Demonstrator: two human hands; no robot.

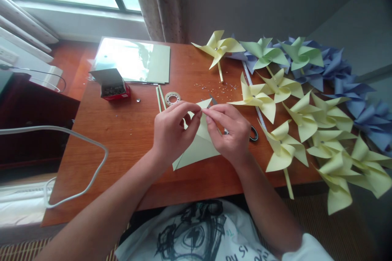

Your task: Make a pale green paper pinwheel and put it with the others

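Left hand: The left hand (176, 126) is over the paper, with its thumb and first finger close at the tips. I cannot tell if its grip is pinched tight or has a tiny thing in it.
Right hand: The right hand (229, 128) meets it, tips almost touching. I cannot tell about this grip either; the spot is too small to see.
Green paper: The pale green paper (199, 147) is on the table (122, 142), right under both hands. It could slip or bend if a wrist bumps it.
Scissors: One black loop of the scissors (254, 133) peeks out beside the right hand. A finger could get poked if that hand slides without looking.
Red box: The red box (118, 97) has its lid up and lots of little dark things inside. An elbow knock could tip it and spill them.
Silver bit: A little silver bit (139, 100) sits near the box. It could roll off and get lost if someone brushes it.
Yellow pinwheel: A yellow pinwheel (284, 147) is just beside the right arm, its stick poking past the near edge. The arm could squash it or push it down.
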